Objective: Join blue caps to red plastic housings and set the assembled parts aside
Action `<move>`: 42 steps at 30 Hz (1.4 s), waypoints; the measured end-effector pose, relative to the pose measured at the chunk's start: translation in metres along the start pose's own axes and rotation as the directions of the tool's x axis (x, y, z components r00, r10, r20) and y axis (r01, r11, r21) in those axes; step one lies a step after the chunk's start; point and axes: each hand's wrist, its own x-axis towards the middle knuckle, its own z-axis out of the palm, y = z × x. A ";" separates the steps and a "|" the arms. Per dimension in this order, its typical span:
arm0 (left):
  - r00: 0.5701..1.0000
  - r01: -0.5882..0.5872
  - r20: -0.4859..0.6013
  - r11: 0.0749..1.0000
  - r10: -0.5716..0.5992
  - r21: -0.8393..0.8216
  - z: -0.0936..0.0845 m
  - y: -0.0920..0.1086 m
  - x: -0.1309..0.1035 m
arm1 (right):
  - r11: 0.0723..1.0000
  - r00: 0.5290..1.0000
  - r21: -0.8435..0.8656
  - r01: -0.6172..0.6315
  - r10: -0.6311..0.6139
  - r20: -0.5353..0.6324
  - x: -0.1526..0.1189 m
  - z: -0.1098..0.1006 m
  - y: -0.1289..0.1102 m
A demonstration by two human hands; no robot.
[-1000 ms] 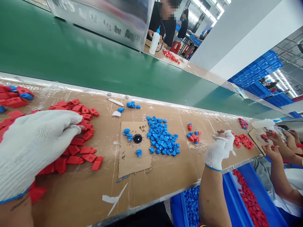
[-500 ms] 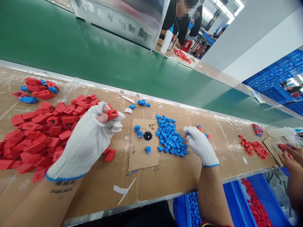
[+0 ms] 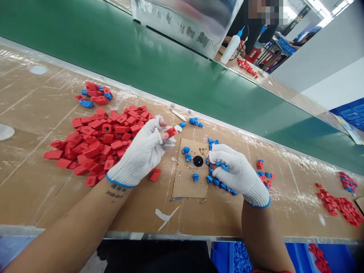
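My left hand [image 3: 143,151], in a white knitted glove with bare fingertips, pinches a small red plastic block [image 3: 171,132] with a slot in its end. That hand is held beside a large heap of red blocks [image 3: 96,148]. Over the pile of small blue fist-shaped plastic pieces [image 3: 220,182] is my right hand [image 3: 236,170], also gloved. Its fingers are bent, with the thumb apart, and no piece shows between them. Between the hands lies a cardboard sheet [image 3: 189,187] with a round black dish [image 3: 198,161] and several blue pieces on it.
Joined red-and-blue pieces [image 3: 264,176] lie right of my right hand; another mixed group [image 3: 95,94] lies far left. A green conveyor belt [image 3: 159,72] runs behind the table. Across it, a person sits near a white squeeze bottle [image 3: 231,49]. Blue bins [image 3: 224,258] stand below the table edge.
My view has turned left. My right hand has moved left from beside the joined pieces to over the blue pile. My left hand still holds the red block and has come nearer the cardboard.
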 end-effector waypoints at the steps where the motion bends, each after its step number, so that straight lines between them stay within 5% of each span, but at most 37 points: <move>1: 1.000 -0.007 -0.002 1.000 0.007 -0.011 0.000 0.000 0.001 | 1.000 1.000 -0.010 0.011 -0.011 0.011 0.002 0.000 0.002; 8: 1.000 0.000 0.004 1.000 0.000 0.001 -0.003 0.000 0.002 | 0.996 0.991 -0.047 0.071 -0.066 0.118 0.012 0.001 0.011; 11: 1.000 0.005 -0.027 1.000 -0.006 -0.024 -0.004 0.001 0.002 | 0.996 0.984 -0.086 0.006 0.010 0.175 0.014 0.001 0.008; 16: 1.000 -0.015 0.000 0.999 0.015 -0.044 -0.004 0.002 0.004 | 0.966 0.971 -0.216 -0.144 0.180 0.156 0.017 0.002 0.005; 42: 1.000 0.005 -0.005 1.000 -0.005 -0.004 -0.008 -0.003 0.005 | 0.942 0.943 -0.298 -0.156 0.232 0.238 0.022 -0.004 0.004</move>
